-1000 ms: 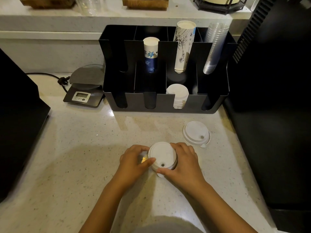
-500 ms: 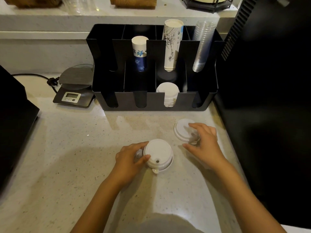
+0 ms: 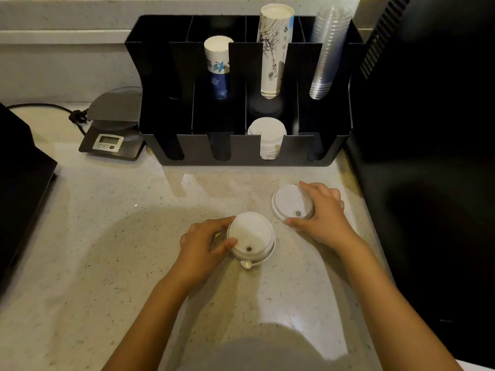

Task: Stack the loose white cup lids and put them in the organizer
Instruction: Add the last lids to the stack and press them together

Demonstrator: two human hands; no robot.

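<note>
A small stack of white cup lids [image 3: 251,238] rests on the speckled counter, and my left hand [image 3: 204,242] grips its left side. To its right lies a single white lid [image 3: 288,202]; my right hand [image 3: 322,210] closes around its right edge with thumb and fingers. The black organizer [image 3: 241,153] stands behind them, with a stack of white lids [image 3: 267,137] in its third front slot. Paper cup stacks and clear cups fill the back slots.
A digital scale [image 3: 113,129] with a cord sits left of the organizer. Dark machines flank the counter: one at the left edge [image 3: 18,183], a tall one on the right [image 3: 428,129]. Bare counter [image 3: 107,236] stretches in front of the scale.
My right hand left the lid stack, moved right and closed on the single lid. My left hand kept hold of the stack.
</note>
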